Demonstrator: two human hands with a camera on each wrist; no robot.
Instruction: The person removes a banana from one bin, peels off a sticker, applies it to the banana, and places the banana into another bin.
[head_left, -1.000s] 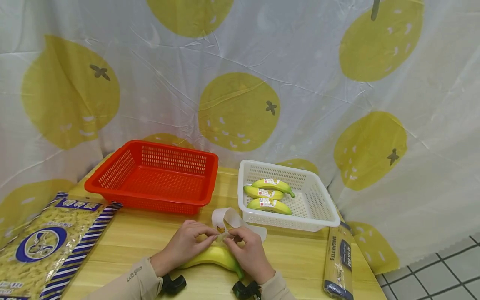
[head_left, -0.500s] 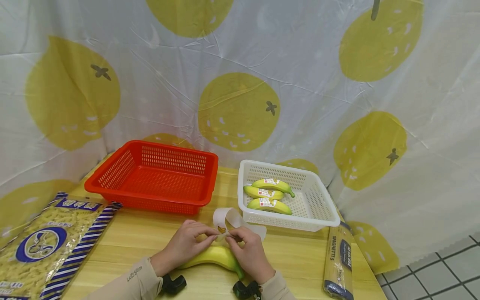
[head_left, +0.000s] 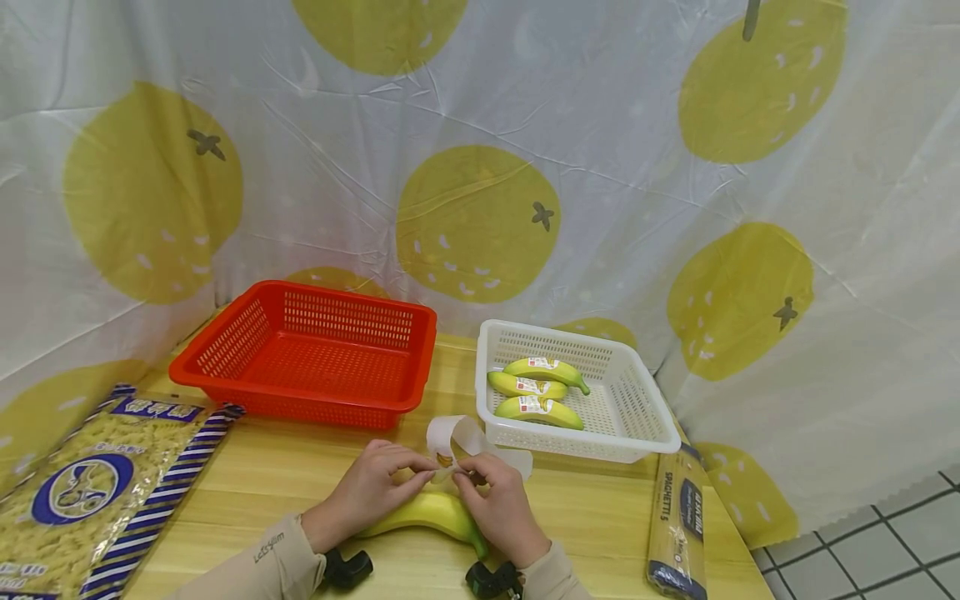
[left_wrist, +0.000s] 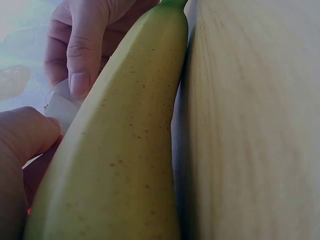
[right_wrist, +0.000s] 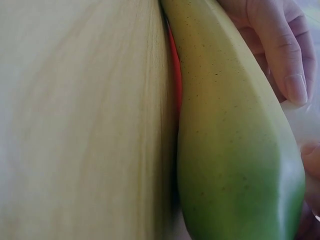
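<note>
Both hands cover the middle of the banana (head_left: 435,514), which lies on the table (head_left: 300,475) in front of the white basket (head_left: 645,417); only its smooth, speckled yellow-green ends show. Left hand (head_left: 375,487) and right hand (head_left: 498,500) each pinch a small sticker (head_left: 447,472), largely hidden by fingertips. A curled white paper strip (head_left: 457,433) rises behind them.

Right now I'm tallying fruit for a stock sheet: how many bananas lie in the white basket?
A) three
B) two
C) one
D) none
A: the head view shows three labelled bananas lying side by side in the white basket, while a fourth banana lies on the table under the hands, outside it.
</note>
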